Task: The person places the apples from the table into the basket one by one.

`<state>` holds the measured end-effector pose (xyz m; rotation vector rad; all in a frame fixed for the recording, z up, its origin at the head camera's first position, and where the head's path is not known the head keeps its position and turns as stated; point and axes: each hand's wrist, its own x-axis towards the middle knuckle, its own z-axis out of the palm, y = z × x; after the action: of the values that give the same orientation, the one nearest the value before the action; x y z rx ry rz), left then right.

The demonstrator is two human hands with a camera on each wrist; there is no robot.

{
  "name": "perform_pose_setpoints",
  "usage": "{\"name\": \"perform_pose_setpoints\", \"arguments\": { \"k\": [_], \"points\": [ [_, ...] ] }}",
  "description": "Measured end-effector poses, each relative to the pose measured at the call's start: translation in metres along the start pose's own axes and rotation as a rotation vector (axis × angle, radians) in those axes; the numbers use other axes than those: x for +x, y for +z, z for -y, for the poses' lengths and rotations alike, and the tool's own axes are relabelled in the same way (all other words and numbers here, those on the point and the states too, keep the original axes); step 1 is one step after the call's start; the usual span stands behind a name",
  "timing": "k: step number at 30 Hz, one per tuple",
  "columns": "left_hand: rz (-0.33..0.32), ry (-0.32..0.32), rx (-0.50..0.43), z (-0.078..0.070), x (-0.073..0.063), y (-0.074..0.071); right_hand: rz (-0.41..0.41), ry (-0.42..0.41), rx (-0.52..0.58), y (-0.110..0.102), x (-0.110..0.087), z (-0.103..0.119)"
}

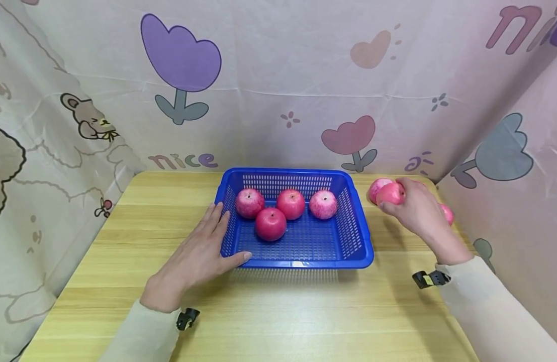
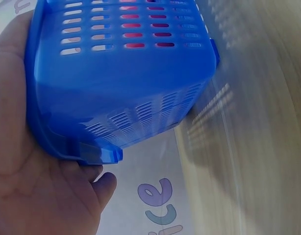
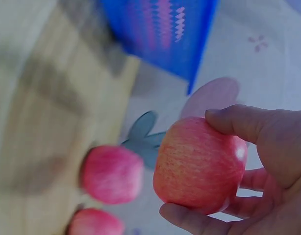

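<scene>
My right hand [image 1: 418, 208] grips a red apple [image 1: 389, 194] at the right of the table. In the right wrist view this apple [image 3: 199, 164] sits between the thumb and the fingers, raised off the table. My left hand [image 1: 194, 256] rests over the left front corner of a blue plastic basket [image 1: 301, 264], fingers nearly straight along the left rim and thumb on the front rim. In the left wrist view the palm lies against the basket's rim. Several red apples [image 1: 271, 224] stand inside the basket, mostly toward its back and left.
Beside the right hand, more apples lie on the wooden table [image 1: 278, 317], one behind the held apple [image 1: 377, 187] and one at the right edge [image 1: 447, 214]. A printed curtain [image 1: 269, 65] hangs behind the table and along both sides.
</scene>
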<state>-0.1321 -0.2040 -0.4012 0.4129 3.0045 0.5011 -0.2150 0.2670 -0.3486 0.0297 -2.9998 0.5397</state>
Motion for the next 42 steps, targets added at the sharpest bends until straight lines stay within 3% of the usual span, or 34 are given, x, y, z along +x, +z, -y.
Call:
{"name": "perform_pose_setpoints", "arguments": {
  "k": [4, 8, 17, 32, 42],
  "points": [
    [-0.013, 0.009, 0.001, 0.0, 0.0, 0.0, 0.003, -0.055, -0.004, -0.01, -0.001, 0.03],
    [-0.024, 0.014, -0.001, -0.001, 0.0, 0.0, 0.057, -0.122, 0.006, -0.011, -0.001, 0.064],
    [-0.007, 0.006, -0.013, 0.0, 0.0, 0.001, 0.169, -0.291, -0.029, 0.011, 0.004, 0.114],
    [-0.01, 0.008, -0.02, 0.0, 0.0, 0.001, 0.223, -0.549, -0.184, 0.052, 0.002, 0.129],
    [-0.008, 0.002, -0.027, 0.0, 0.0, 0.001, 0.235, -0.61, -0.23, 0.068, 0.004, 0.13]
  ]
}}
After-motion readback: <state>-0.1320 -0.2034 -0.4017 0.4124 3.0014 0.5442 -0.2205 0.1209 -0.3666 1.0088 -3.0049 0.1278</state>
